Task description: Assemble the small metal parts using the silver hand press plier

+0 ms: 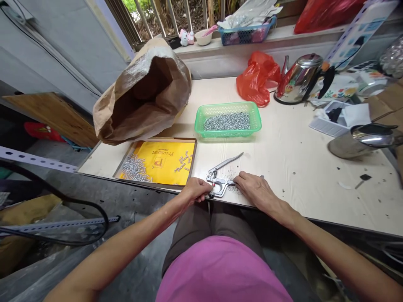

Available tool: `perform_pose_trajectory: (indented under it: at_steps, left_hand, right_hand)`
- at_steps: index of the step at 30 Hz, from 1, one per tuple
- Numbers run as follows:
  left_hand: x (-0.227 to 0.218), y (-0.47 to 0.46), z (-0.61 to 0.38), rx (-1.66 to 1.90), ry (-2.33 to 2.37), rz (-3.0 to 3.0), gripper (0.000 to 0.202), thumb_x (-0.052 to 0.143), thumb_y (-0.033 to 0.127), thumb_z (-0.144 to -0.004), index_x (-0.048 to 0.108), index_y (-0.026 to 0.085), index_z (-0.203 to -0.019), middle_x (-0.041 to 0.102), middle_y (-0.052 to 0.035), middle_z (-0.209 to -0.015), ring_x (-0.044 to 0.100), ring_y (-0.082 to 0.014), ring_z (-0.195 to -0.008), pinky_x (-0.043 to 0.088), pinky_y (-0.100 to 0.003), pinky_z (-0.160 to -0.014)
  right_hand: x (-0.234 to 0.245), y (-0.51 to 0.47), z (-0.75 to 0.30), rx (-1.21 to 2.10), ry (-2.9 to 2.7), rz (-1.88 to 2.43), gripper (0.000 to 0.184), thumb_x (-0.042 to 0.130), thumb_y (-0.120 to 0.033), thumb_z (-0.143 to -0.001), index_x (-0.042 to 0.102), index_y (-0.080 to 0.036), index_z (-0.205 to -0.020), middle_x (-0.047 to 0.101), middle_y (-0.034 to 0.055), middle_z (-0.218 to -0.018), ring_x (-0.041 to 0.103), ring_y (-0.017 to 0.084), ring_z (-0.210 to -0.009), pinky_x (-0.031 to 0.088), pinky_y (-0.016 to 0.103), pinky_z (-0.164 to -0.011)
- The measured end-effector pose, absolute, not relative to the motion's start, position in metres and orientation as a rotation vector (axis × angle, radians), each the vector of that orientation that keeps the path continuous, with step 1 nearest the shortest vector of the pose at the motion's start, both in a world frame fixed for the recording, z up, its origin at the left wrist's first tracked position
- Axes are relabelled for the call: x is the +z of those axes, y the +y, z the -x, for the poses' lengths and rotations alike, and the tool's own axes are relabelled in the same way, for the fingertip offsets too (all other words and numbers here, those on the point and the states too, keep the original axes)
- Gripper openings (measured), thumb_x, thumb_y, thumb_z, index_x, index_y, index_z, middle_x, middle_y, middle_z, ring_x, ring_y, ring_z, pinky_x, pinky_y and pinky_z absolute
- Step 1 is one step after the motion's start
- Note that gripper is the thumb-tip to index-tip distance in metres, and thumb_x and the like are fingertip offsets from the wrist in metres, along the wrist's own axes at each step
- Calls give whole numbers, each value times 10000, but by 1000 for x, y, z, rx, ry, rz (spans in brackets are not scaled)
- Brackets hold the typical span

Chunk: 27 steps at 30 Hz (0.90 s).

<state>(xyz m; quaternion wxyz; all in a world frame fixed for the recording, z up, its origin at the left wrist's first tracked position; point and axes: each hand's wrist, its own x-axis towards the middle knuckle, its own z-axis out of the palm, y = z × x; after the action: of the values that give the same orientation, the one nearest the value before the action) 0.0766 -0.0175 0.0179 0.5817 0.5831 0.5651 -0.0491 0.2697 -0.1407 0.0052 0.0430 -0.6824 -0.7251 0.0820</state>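
A pair of silver hand pliers (223, 183) with a C-shaped jaw, a spring and a red part lies near the table's front edge, its handles apart. My right hand (256, 189) is closed on the lower handle. At the jaw, the fingers of my left hand (197, 189) are pinched together; what they hold is too small to make out. Tiny bits (233, 188) are scattered on the table under the pliers. Left of them, a shallow cardboard tray (195, 156) with a yellow lining holds many small metal pieces (134, 167), mostly heaped at its left end.
Behind the pliers stands a green basket (228, 134) of small metal pieces. A large open paper sack (141, 105) rests behind the tray. Toward the back right are a red plastic bag (256, 79), a metal kettle (296, 82) and a steel jug (349, 141).
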Motion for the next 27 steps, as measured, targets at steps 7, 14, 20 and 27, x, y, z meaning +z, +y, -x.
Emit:
perform_pose_trajectory:
  at_steps: [7, 14, 20, 27]
  left_hand:
    - [18, -13, -79, -193, 1289, -1351, 227, 672, 266, -697, 523, 151, -569, 468, 71, -409, 383, -39, -298, 225, -175, -337]
    - [21, -11, -80, -264, 1222, -1416, 265, 678, 288, -700, 506, 152, -550, 468, 71, -399, 392, -36, -297, 213, -169, -343]
    - [18, -11, -77, -272, 1204, -1413, 311, 688, 340, -699, 490, 160, -542, 449, 76, -365, 375, -38, -282, 208, -169, -345]
    - [11, -12, -74, -243, 1219, -1418, 317, 691, 357, -689, 489, 161, -542, 455, 71, -374, 398, -47, -288, 216, -170, -339]
  right_hand:
    - [14, -140, -267, 241, -2247, 2133, 252, 322, -139, -965, 568, -185, -937, 593, 69, -932, 537, 165, -780, 290, 290, -603]
    - [21, -140, -269, 354, -2236, 2120, 240, 344, -209, -971, 583, -190, -977, 589, 76, -975, 553, 178, -826, 362, 285, -650]
    - [19, -119, -302, 330, -2280, 1997, 794, 653, -595, -743, 428, -143, -1356, 381, 219, -1429, 364, 379, -1285, 376, 493, -966]
    - [7, -94, -321, 457, -2433, 1914, 1149, 615, -770, -614, 261, -99, -1477, 282, 259, -1494, 140, 443, -1401, 163, 666, -1060]
